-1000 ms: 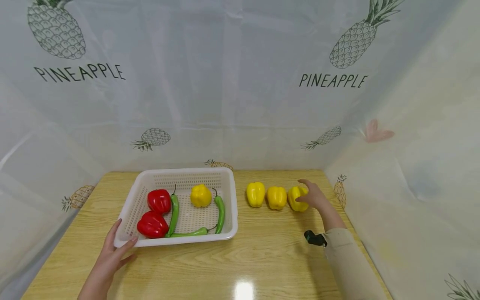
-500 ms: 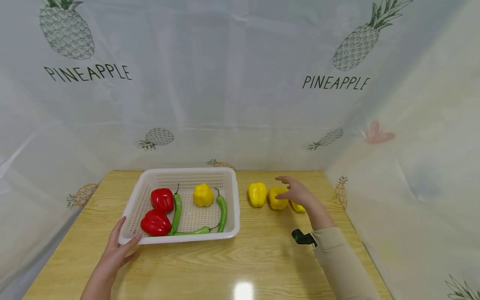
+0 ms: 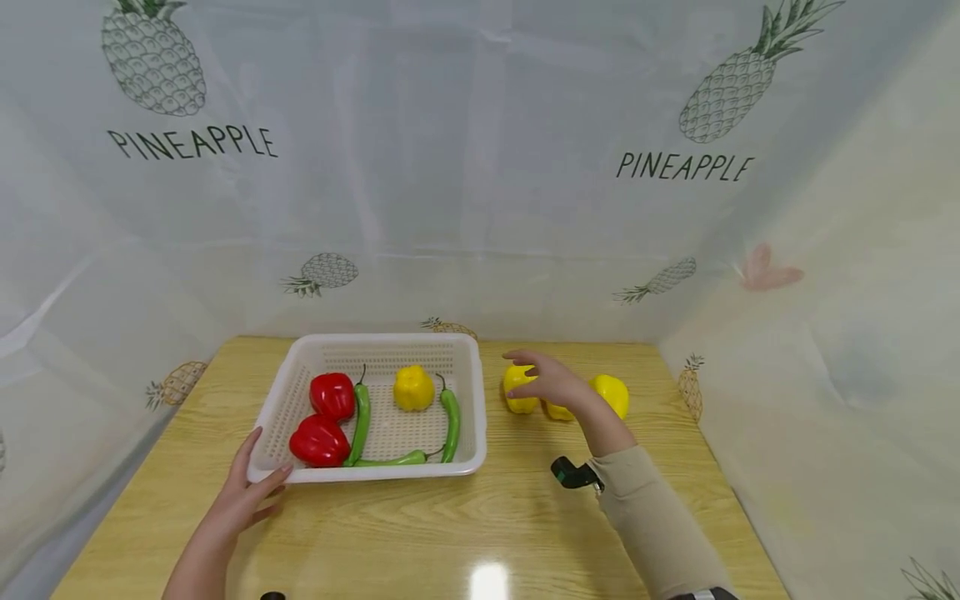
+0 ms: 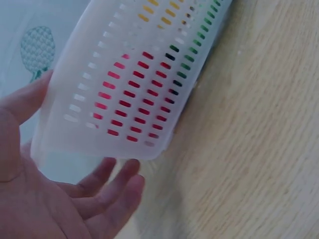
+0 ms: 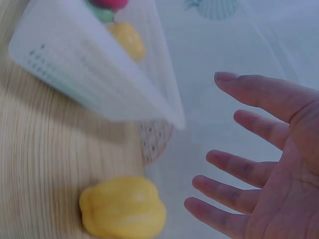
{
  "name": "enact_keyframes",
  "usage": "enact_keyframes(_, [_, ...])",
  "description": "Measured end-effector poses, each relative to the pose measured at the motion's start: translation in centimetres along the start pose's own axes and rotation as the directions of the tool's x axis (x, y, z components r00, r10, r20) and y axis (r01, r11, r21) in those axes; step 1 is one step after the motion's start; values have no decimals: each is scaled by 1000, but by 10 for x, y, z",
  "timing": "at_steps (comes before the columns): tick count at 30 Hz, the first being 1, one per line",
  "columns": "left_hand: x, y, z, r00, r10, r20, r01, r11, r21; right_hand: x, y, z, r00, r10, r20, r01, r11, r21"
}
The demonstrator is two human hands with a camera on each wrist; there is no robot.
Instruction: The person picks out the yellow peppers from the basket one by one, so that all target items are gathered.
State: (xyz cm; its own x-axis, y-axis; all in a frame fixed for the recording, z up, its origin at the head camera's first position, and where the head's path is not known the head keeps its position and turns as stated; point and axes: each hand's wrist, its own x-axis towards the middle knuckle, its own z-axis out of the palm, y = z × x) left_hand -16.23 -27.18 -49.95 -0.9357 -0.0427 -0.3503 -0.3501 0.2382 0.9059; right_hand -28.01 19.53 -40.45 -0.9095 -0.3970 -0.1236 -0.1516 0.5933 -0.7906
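Note:
Spread around the near left corner of a white perforated basket [image 3: 390,472], my left hand [image 3: 236,500] touches its rim. In the left wrist view, one digit lies against the rim and the other fingertips sit just below the corner. My right hand [image 3: 558,383] holds nothing, its fingers apart, over a row of three yellow bell peppers. It partly covers the leftmost bell pepper [image 3: 516,390] and mostly hides the middle bell pepper [image 3: 558,413]. The rightmost bell pepper [image 3: 612,395] shows behind the wrist. One yellow pepper [image 5: 122,206] lies below the fingers in the right wrist view.
Inside the basket are two red bell peppers [image 3: 318,440], a yellow bell pepper [image 3: 413,387] and three green chili peppers [image 3: 450,425]. Everything stands on a wooden table [image 3: 390,542]. A pineapple-print sheet [image 3: 480,192] rises behind and at the sides.
My right hand has moved left, from the rightmost yellow pepper across the middle one to the leftmost. My left hand stays at the basket corner. The head view has shifted slightly.

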Motion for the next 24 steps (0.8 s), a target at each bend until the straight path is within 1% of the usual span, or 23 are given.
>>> enact_keyframes(5, [-1,4,-2,999,-28,20,27,998,58,10,-14,11,999,-41,28,42,999,-11])
enact_keyframes(7, [-1,5,-2,999,-35,19,34,998,61,15,-18,16,998,-51,35,51,998,-20])
enact_keyframes(9, [-2,5,-2,999,-37,16,36,998,52,20,-22,20,998,-53,45,53,999,-5])
enact_keyframes(13, [-3,3,-1,999,-34,13,34,999,8,29,-28,31,995,-75,70,74,997,22])
enact_keyframes(16, [-4,1,-1,999,-39,16,39,998,-49,36,-33,40,991,-88,99,82,995,58])
enact_keyframes(20, [-6,-1,2,999,-43,13,44,991,-124,44,-36,50,986,-88,140,76,993,90])
enact_keyframes(24, [-7,-2,4,999,-32,4,32,987,-158,53,-38,60,983,-85,165,69,993,100])
